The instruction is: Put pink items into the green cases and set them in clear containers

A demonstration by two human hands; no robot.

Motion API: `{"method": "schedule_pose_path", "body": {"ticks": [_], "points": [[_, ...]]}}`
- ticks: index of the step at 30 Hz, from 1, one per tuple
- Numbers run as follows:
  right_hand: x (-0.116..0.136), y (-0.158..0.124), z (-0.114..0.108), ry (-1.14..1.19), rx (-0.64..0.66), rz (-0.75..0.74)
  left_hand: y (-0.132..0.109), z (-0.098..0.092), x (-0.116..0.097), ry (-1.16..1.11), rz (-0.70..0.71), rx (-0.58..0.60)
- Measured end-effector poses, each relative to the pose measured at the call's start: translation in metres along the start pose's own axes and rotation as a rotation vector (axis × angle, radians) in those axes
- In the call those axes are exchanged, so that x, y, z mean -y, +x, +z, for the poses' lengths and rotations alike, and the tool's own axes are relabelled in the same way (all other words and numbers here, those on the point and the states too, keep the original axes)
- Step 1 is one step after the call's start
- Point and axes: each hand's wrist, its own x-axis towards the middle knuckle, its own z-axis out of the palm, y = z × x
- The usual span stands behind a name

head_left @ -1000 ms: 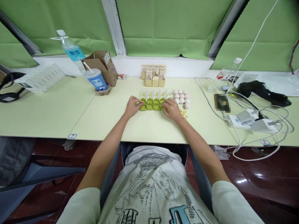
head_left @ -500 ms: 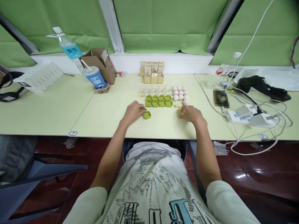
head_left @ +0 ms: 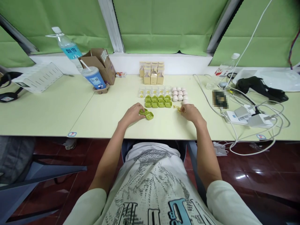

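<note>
My left hand [head_left: 132, 114] has its fingers closed on a small green hinged case [head_left: 149, 116], spread open on the table with its two halves side by side. My right hand [head_left: 191, 112] reaches down at the small gold-coloured pieces [head_left: 176, 107], fingertips pinched on one; its exact shape is hidden. Between and beyond the hands stand several green cases [head_left: 158, 104] in two rows. Behind these lies a row of clear plastic pieces [head_left: 154, 91] with yellow marks. Pale pink round balls [head_left: 179, 93] are grouped just beyond my right hand.
Small cream cardboard boxes [head_left: 153, 78] are stacked near the wall. At left stand a blue cup [head_left: 95, 79], a brown carton [head_left: 106, 67] and a water bottle [head_left: 70, 50]. A power strip [head_left: 236, 118] and tangled white cables lie at right.
The green case at my left hand has turned slightly and shows both halves more fully. My right hand has lowered a little toward the gold-coloured pieces. The view has shifted slightly.
</note>
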Motion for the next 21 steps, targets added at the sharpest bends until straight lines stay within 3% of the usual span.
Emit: {"method": "schedule_pose_path", "body": {"ticks": [3,6,12,17,21], "points": [[0.012,-0.001,-0.008,-0.032,0.001,-0.008,0.002,-0.001,0.001,-0.035,0.005,-0.008],[0.029,-0.006,-0.016,0.125,-0.058,-0.08,0.002,-0.01,-0.004,-0.042,0.014,-0.03],[0.08,-0.027,-0.028,0.622,-0.309,-0.448,-0.002,-0.031,-0.052,-0.252,0.103,-0.163],[0.119,-0.044,-0.025,0.564,-0.408,-0.655,-0.011,-0.029,-0.095,-0.373,0.134,-0.139],[0.127,-0.043,-0.015,0.474,-0.396,-0.784,-0.015,-0.023,-0.102,-0.438,0.117,-0.105]]}}
